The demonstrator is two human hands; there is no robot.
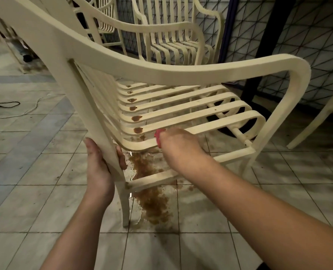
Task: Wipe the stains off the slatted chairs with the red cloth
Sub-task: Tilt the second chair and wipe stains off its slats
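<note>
Observation: your left hand (101,164) wraps fingers and thumb round the rear upright of the near chair (161,73) and steadies it. Your right hand (178,145) is bunched round the red cloth (158,136), of which only a small fold shows at the left edge of the fist. It presses on the nearest seat slat (210,127). The stains (136,118) are brown blobs, one per slat, in a row that runs away from you close to the bend where seat meets back. The nearest blob lies just left of the cloth and the rest lie up and left of it. The slats have their long axis running from that bend rightward to the curled front edge, so the row of stains crosses them. Judgement: the right hand is the one placed to work. It should go a short way left along the slat to reach the first blob, then slat by slat away from you. Most blobs look untouched, so the task appears early. Also noted: a brown puddle (152,203) on the tiled floor (44,172) under the seat, and a second slatted chair (173,36) behind.
</note>
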